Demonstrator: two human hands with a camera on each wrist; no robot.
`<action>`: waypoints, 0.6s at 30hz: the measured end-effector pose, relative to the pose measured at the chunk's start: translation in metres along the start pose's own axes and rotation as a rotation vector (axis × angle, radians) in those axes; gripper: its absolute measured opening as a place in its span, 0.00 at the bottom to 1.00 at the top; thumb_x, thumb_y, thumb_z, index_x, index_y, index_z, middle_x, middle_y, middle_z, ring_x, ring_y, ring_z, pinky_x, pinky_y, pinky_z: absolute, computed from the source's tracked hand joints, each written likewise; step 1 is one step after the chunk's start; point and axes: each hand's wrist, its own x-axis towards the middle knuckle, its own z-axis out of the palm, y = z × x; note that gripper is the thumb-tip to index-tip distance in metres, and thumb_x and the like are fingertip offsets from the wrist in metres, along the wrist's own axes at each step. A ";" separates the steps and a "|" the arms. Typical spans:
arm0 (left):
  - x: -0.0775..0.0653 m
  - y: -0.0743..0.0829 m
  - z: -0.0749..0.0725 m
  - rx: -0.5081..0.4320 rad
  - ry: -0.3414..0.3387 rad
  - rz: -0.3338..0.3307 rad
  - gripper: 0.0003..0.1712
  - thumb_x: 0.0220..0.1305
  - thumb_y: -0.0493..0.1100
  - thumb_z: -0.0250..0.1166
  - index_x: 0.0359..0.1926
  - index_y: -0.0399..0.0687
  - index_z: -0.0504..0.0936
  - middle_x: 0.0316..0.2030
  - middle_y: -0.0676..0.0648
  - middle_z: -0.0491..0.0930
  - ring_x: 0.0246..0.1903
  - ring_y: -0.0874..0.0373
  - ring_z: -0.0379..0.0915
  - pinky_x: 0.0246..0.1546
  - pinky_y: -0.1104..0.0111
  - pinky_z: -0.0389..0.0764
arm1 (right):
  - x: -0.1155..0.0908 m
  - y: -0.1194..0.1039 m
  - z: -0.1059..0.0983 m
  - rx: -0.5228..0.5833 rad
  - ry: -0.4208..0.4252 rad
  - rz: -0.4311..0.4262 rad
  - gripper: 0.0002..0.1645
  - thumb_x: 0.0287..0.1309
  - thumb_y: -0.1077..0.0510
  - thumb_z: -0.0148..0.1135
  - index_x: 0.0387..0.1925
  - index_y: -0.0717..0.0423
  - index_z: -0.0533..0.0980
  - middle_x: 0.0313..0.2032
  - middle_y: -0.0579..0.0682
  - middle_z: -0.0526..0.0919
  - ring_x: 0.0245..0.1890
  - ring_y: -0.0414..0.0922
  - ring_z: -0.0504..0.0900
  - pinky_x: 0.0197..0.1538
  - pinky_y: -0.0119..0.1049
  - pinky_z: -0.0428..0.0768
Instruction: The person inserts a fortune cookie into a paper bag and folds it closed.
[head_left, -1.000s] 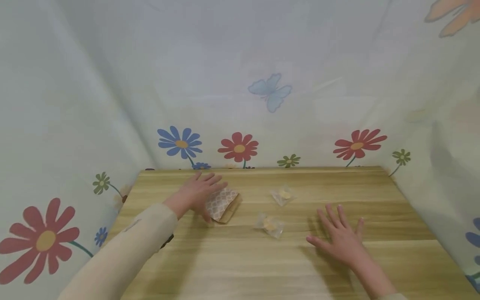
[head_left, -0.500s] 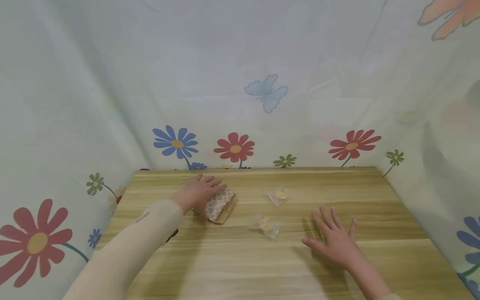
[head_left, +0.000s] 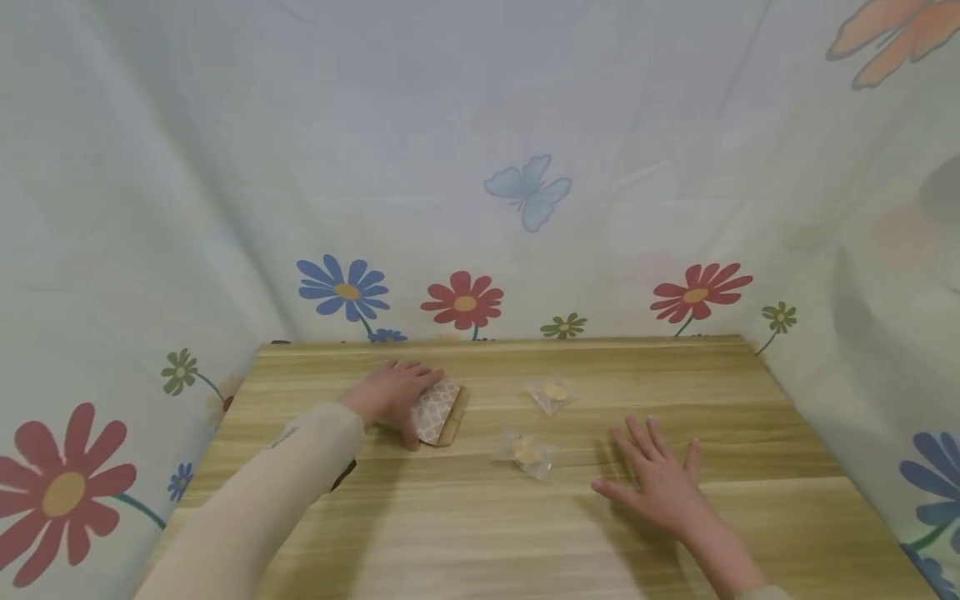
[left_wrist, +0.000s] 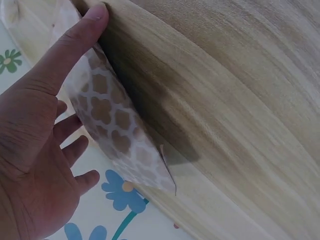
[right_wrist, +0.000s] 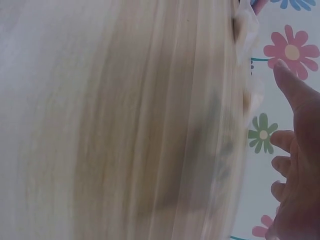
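In the head view, my left hand [head_left: 388,400] spans a small paper bag [head_left: 435,411] on the wooden table, with the thumb along its near side and the fingers at its far side. The bag has a white lattice print, and its brown open mouth faces right. The left wrist view shows the thumb overlapping one edge of the bag [left_wrist: 117,125], the fingers bent behind it. My right hand [head_left: 660,487] is spread over the table, holding nothing. Left of it lie two clear packets, a nearer one [head_left: 525,452] and a farther one [head_left: 553,392], each with something yellowish inside.
The wooden table [head_left: 465,533] ends at a pale cloth backdrop [head_left: 420,167] printed with flowers and a butterfly. More of this cloth stands along the left and right sides.
My left hand has settled lower over the paper bag, its fingers drawing in around it. The right hand stays spread; the whole view has shifted a little.
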 end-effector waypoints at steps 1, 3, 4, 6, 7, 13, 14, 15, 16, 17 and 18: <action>0.000 0.000 0.000 -0.020 0.006 -0.002 0.74 0.41 0.64 0.89 0.84 0.51 0.59 0.81 0.43 0.62 0.80 0.39 0.53 0.80 0.38 0.49 | 0.001 -0.001 0.000 0.002 -0.003 0.000 0.56 0.62 0.25 0.67 0.79 0.54 0.67 0.82 0.60 0.57 0.81 0.69 0.50 0.68 0.88 0.34; 0.001 0.000 0.002 -0.037 0.011 -0.010 0.74 0.41 0.64 0.89 0.84 0.51 0.60 0.80 0.42 0.63 0.80 0.40 0.55 0.80 0.39 0.49 | 0.002 -0.002 0.000 -0.002 -0.005 -0.002 0.56 0.62 0.25 0.67 0.79 0.54 0.67 0.82 0.59 0.57 0.82 0.69 0.50 0.68 0.87 0.34; 0.001 0.000 0.003 -0.043 0.015 -0.014 0.73 0.41 0.64 0.89 0.84 0.50 0.60 0.79 0.41 0.64 0.79 0.39 0.56 0.80 0.39 0.49 | 0.003 -0.003 0.001 -0.003 -0.005 -0.003 0.56 0.62 0.25 0.67 0.79 0.54 0.68 0.82 0.59 0.57 0.82 0.68 0.50 0.68 0.87 0.35; 0.000 0.000 0.003 -0.061 0.020 -0.024 0.74 0.41 0.64 0.89 0.84 0.49 0.60 0.78 0.41 0.64 0.79 0.40 0.56 0.81 0.40 0.49 | 0.004 -0.005 0.001 -0.006 -0.004 -0.006 0.56 0.62 0.25 0.66 0.79 0.54 0.68 0.82 0.59 0.57 0.82 0.68 0.50 0.68 0.87 0.35; 0.000 -0.001 0.003 -0.067 0.019 -0.031 0.74 0.41 0.64 0.89 0.84 0.50 0.60 0.78 0.41 0.64 0.79 0.40 0.56 0.81 0.40 0.49 | 0.005 -0.006 0.002 -0.009 -0.004 -0.009 0.55 0.63 0.25 0.66 0.79 0.54 0.68 0.82 0.58 0.57 0.82 0.67 0.50 0.69 0.87 0.36; -0.005 0.000 0.004 -0.118 0.029 -0.071 0.73 0.41 0.64 0.88 0.84 0.52 0.60 0.77 0.42 0.65 0.78 0.38 0.56 0.80 0.42 0.52 | 0.011 -0.009 0.006 -0.023 -0.010 -0.036 0.55 0.63 0.24 0.65 0.79 0.53 0.68 0.82 0.58 0.57 0.82 0.66 0.50 0.69 0.87 0.37; -0.005 0.000 0.005 -0.130 0.036 -0.077 0.72 0.41 0.64 0.88 0.84 0.52 0.61 0.76 0.41 0.66 0.77 0.37 0.57 0.80 0.41 0.55 | 0.012 -0.010 0.007 -0.029 -0.010 -0.043 0.55 0.63 0.24 0.65 0.79 0.53 0.68 0.82 0.57 0.57 0.82 0.66 0.50 0.69 0.86 0.37; -0.006 -0.001 0.006 -0.138 0.043 -0.082 0.71 0.41 0.64 0.88 0.83 0.52 0.62 0.75 0.41 0.67 0.77 0.37 0.58 0.79 0.41 0.57 | 0.014 -0.010 0.008 -0.026 -0.011 -0.048 0.55 0.64 0.24 0.65 0.79 0.53 0.68 0.83 0.57 0.56 0.83 0.66 0.50 0.70 0.86 0.37; -0.006 -0.002 0.007 -0.145 0.048 -0.090 0.70 0.41 0.64 0.88 0.83 0.53 0.63 0.74 0.42 0.68 0.76 0.36 0.59 0.78 0.41 0.59 | 0.015 -0.012 0.008 -0.029 -0.010 -0.054 0.54 0.64 0.24 0.65 0.79 0.53 0.68 0.83 0.57 0.56 0.83 0.65 0.50 0.70 0.86 0.37; -0.006 -0.003 0.008 -0.152 0.051 -0.096 0.70 0.41 0.64 0.88 0.82 0.53 0.64 0.73 0.42 0.69 0.75 0.36 0.61 0.77 0.41 0.61 | 0.016 -0.013 0.008 -0.030 -0.009 -0.059 0.54 0.64 0.24 0.65 0.79 0.53 0.68 0.83 0.57 0.57 0.83 0.65 0.50 0.71 0.85 0.37; -0.007 -0.004 0.009 -0.158 0.054 -0.102 0.69 0.41 0.63 0.88 0.82 0.53 0.65 0.72 0.42 0.70 0.74 0.36 0.62 0.76 0.41 0.63 | 0.017 -0.014 0.008 -0.030 -0.007 -0.064 0.54 0.64 0.25 0.65 0.79 0.53 0.69 0.82 0.57 0.57 0.83 0.64 0.50 0.71 0.85 0.37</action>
